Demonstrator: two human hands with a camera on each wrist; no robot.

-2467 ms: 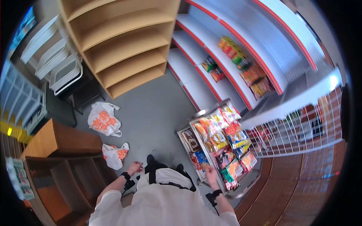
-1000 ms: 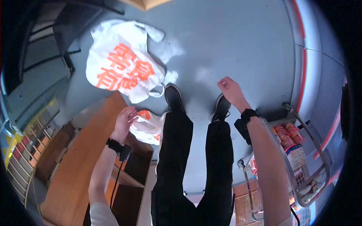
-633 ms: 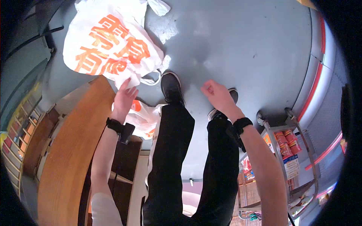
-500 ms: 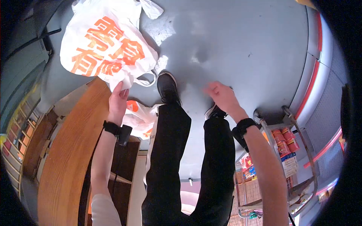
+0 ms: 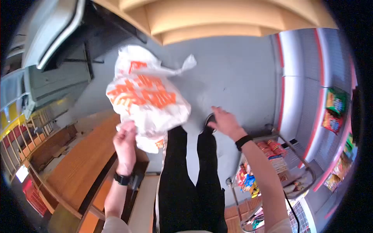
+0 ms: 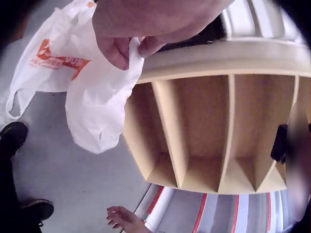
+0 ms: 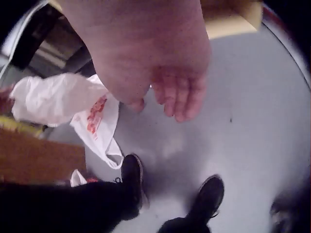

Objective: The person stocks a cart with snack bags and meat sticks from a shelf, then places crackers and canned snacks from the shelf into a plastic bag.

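My left hand (image 5: pixel 125 145) pinches the edge of a white plastic bag (image 5: pixel 155 116) with orange print, which hangs to the right of the fingers. In the left wrist view the thumb and fingers of the left hand (image 6: pixel 141 29) close on a fold of the bag (image 6: pixel 97 107). A second white bag (image 5: pixel 149 144) lies lower down, partly behind the first. My right hand (image 5: pixel 226 123) hangs over the floor beside the bag, touching nothing; in the right wrist view its fingers (image 7: pixel 182 94) are loosely bent.
A wooden cabinet (image 5: pixel 87 157) stands at the left. Beige shelves (image 5: pixel 210 23) run along the far side. White shelves with red edges (image 5: pixel 289 97) are at the right, near a metal cart (image 5: pixel 307 167) with packaged snacks. My shoe (image 5: pixel 209 123) is on the grey floor.
My left hand has lifted the printed bag's edge, and the bag has shifted and crumpled. The view has tilted up, bringing the beige shelves in.
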